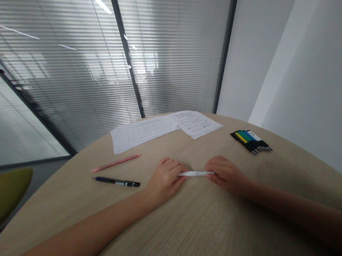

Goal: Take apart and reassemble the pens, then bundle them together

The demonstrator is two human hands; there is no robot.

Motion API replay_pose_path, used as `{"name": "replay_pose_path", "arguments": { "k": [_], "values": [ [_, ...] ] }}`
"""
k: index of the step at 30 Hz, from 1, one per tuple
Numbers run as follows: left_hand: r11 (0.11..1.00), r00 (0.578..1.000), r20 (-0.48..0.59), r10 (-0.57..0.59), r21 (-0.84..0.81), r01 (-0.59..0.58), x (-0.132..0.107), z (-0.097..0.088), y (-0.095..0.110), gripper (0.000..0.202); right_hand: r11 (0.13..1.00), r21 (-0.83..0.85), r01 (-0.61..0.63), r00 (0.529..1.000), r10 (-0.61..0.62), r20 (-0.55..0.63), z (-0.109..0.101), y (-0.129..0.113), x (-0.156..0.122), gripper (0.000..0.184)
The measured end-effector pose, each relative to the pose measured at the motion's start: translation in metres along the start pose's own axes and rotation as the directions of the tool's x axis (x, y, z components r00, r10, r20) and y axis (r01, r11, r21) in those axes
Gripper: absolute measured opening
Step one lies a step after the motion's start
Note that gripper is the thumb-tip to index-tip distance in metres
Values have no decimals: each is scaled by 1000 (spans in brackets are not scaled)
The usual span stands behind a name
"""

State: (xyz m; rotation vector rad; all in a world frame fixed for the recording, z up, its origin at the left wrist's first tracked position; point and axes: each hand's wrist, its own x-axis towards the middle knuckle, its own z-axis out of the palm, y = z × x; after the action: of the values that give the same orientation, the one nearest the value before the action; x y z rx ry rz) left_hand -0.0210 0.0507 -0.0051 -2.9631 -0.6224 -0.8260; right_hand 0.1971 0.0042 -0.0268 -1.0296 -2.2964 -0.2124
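Near the middle of the counter (176, 231), the left hand (168, 177) and right hand (226, 174) are gripping a white pen (196, 173) (fingers (173, 167) are partly hiding its ends; print on the sheets (142, 134) is blurring).

We've got a curved wooden table (176, 231), light glowing through wide blinds (181, 47), dark frames (122, 39), a pale wall (308, 78) on the right and, cut off at left, probably a greenish chair (10, 186).

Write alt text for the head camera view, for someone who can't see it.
A person's left hand and right hand hold a white pen between them at a wood-grain table. To their left lie a pink pen or pencil and a black pen; printed papers lie beyond, multicolored pens right.
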Motion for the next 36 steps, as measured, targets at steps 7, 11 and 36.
{"name": "replay_pose_path", "arguments": {
  "k": [7,11,36],
  "values": [
    [999,999,18,-44,-29,45,0,1,-2,11,1000,-18,-26,998,24,-56,5,5,-3,8],
    [999,1000,18,-23,-23,23,-1,2,-2,13,1000,-20,-2,997,0,-78,4,5,-1,12],
    [992,995,-25,98,81,-95,-1,2,0,11,999,-41,4,999,-2,35,0,-1,3,28]
  ]
}}
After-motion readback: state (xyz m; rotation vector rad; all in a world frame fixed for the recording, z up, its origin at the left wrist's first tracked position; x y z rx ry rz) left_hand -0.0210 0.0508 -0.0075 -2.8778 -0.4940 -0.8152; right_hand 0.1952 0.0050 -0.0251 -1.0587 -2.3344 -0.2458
